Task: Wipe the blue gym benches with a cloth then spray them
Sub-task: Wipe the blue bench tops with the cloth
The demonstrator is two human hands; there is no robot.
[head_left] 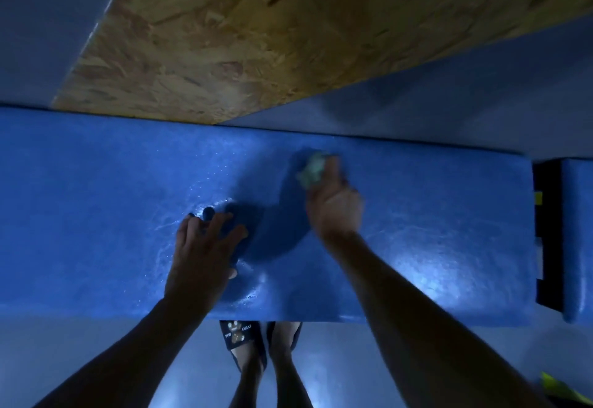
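Note:
A long blue padded gym bench (433, 215) runs across the view, its surface shiny and wet in patches. My right hand (333, 205) grips a crumpled pale green cloth (313, 170) and presses it on the bench near its far edge. My left hand (202, 247) rests flat on the bench with fingers spread, left of the cloth. A second blue bench (579, 240) begins at the right edge, past a dark gap. No spray bottle is in view.
A chipboard panel (256, 32) leans or lies behind the bench. Grey floor surrounds it. My feet in dark slippers (240, 340) stand at the bench's near edge. A black frame with a yellow label (542, 231) fills the gap between benches.

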